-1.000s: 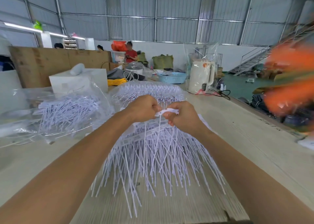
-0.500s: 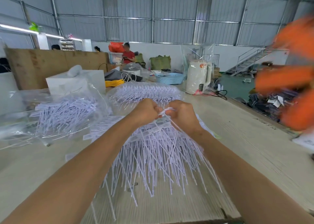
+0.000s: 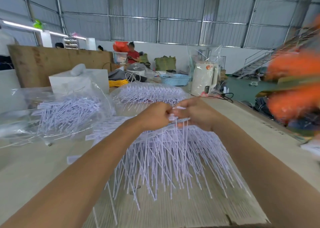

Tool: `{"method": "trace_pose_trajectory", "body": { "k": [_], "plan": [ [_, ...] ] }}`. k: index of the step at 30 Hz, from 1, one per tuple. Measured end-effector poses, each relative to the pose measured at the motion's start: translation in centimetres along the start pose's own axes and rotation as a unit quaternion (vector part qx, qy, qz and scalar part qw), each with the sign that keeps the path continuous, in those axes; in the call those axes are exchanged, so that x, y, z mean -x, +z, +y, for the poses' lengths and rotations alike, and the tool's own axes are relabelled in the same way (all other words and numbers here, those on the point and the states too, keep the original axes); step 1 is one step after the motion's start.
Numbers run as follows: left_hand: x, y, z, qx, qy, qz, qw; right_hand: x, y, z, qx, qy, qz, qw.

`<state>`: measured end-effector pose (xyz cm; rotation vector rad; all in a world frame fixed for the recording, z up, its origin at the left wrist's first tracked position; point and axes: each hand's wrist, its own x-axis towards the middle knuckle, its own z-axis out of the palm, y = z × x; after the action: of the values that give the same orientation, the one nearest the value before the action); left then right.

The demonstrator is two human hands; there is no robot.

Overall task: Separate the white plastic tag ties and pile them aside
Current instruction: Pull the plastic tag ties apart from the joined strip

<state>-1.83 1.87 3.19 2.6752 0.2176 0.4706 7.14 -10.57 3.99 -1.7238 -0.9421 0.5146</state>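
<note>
Both hands met above the far end of the spread. Left hand (image 3: 155,115) curled, fingers closed on the head end of a small cluster of tag ties (image 3: 176,122); right hand (image 3: 195,114) curled too, thumb and forefinger pinching a white head piece at the very top of that cluster. Touching at the knuckles, neither hand nearer than the other: the pinch point sat directly between them.

Held cluster ran lengthwise from 12 o'clock at the fingers down toward 6 o'clock, tails hanging straight toward the viewer and merging into the big loose fan of ties (image 3: 173,160) lying on the table (image 3: 34,167). Heads up at the fingers, tails free below.

Probably a pull-apart next, across the long axis: left toward 9 o'clock, right toward 3 o'clock, tails left to drop clear.

At 10 o'clock from the hands, a clear bag of ties (image 3: 69,110); at 12 o'clock, a second bagged bundle (image 3: 149,93). Aside-pile likely one of those, cannot tell which.
</note>
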Motion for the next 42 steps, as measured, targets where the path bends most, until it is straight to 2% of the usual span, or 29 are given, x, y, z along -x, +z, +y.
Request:
{"method": "trace_pose_trajectory", "body": {
  "k": [3,5,10,12,16,21,25,28,32,35,37,39,40,42],
  "plan": [
    [0.1,0.0,0.0,0.058,0.006,0.017,0.998,-0.1,1.2,0.7,0.005,-0.024,-0.016,1.0],
    [0.2,-0.1,-0.5,0.095,-0.001,0.032,0.995,-0.3,1.3,1.0,0.014,-0.049,0.003,0.999],
    [0.5,0.4,-1.2,0.123,-0.01,0.172,0.977,-0.5,1.1,1.2,-0.001,-0.089,0.052,0.995],
    [0.5,0.3,-1.6,0.111,-0.043,0.195,0.974,-0.5,0.8,1.2,0.002,-0.105,0.067,0.992],
    [0.6,0.1,-2.2,0.215,-0.102,0.113,0.965,-0.3,0.2,1.6,-0.011,-0.118,0.084,0.989],
    [0.6,0.2,-1.8,0.209,-0.093,0.093,0.969,-0.1,0.3,1.9,-0.005,-0.122,0.049,0.991],
    [0.7,0.3,-1.9,0.193,-0.091,0.065,0.975,0.0,0.1,1.9,0.083,-0.121,0.036,0.989],
    [0.6,0.6,-1.9,0.231,-0.113,0.058,0.965,-0.2,0.6,2.0,0.136,-0.133,0.07,0.979],
    [0.6,0.3,-1.5,0.292,-0.151,0.034,0.944,-0.7,1.4,2.6,0.206,-0.177,0.142,0.952],
    [0.9,0.0,-1.3,0.328,-0.168,0.006,0.93,-0.6,2.0,3.2,0.246,-0.245,0.179,0.921],
    [1.1,-0.1,-1.4,0.383,-0.184,-0.03,0.905,-0.7,1.9,3.9,0.325,-0.297,0.18,0.88],
    [1.4,-0.2,-1.5,0.451,-0.188,-0.084,0.868,-0.9,0.7,5.3,0.393,-0.282,0.192,0.854],
    [1.6,-0.3,-1.7,0.442,-0.188,-0.089,0.873,-0.9,-0.2,5.9,0.351,-0.233,0.228,0.878],
    [1.9,-0.5,-2.3,0.343,-0.189,-0.052,0.919,-0.8,-2.2,6.4,0.149,-0.105,0.296,0.938]
  ]
}}
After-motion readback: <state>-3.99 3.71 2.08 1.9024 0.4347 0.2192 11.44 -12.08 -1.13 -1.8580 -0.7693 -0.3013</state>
